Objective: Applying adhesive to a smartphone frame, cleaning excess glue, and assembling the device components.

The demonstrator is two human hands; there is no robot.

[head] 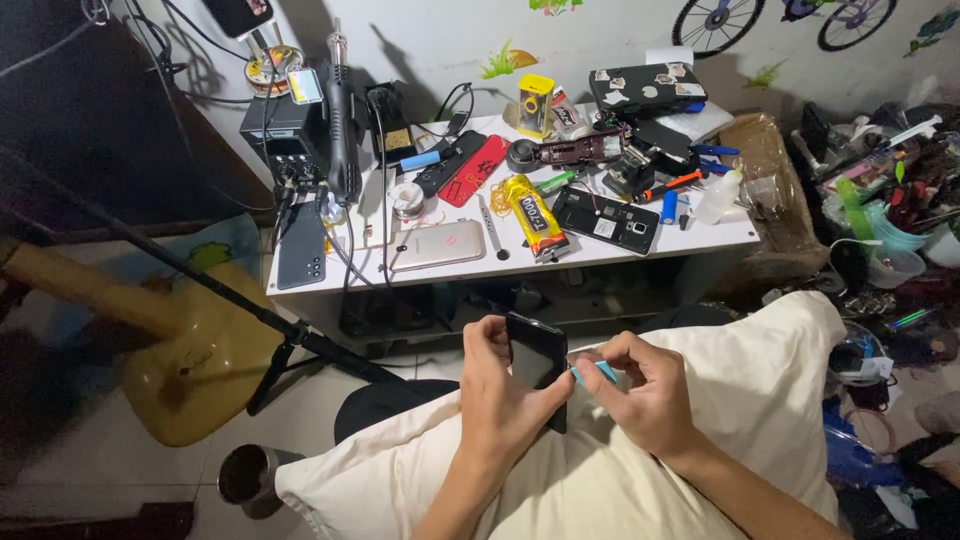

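Left hand [505,395] grips a dark phone [537,365], fingers wrapped round its left edge, the slab held upright and tilted a touch over the lap. Right hand [640,390] sits at three o'clock of it, fingers pinched on a small light-blue pick [590,372] whose tip meets the phone's right edge. Both hands rest above a cream pillow [740,400] spread across the knees.

Up at twelve o'clock stands a white table [700,243], crowded. On it, a pale pink phone [437,244] lies face down, a yellow glue tube [535,215] just at its three o'clock, then an opened phone back [606,220] with its insides showing. A red phone case [474,170] lies further back. At the table's ten o'clock corner sits a black hot-air station [300,130] with its wand upright. Down at eight o'clock of the hands, a metal cup [245,475] on the floor tiles.
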